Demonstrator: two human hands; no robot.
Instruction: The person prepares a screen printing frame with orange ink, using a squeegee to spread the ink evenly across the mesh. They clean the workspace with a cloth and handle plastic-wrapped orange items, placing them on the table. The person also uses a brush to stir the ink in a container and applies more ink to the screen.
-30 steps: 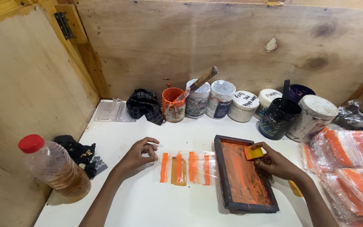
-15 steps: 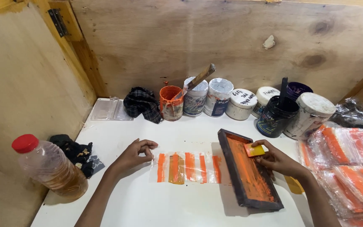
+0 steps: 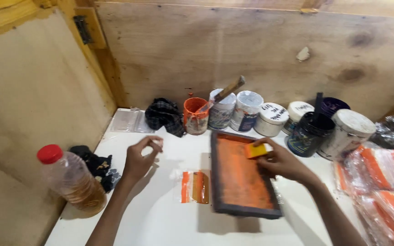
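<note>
Right grip (image 3: 281, 161) clenched on yellow squeegee (image 3: 256, 150) at 12 o'clock end of orange-inked screen frame (image 3: 242, 175), pinning frame flat on table (image 3: 160, 218). Left grip (image 3: 140, 157) lifted clear, fingertips pinched, holding nothing visible. Orange-printed clear bag (image 3: 194, 187) at frame's 9 o'clock.

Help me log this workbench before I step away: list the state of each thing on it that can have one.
left hand: raised off the table, fingers pinched, empty
right hand: gripping the yellow squeegee
screen frame: lying on the table, coated orange
orange-printed bag: flat, beside the frame
plastic bottle: upright, red cap on
orange pot: open, stick standing in it
dark pot: open
white tubs: lidded
</note>
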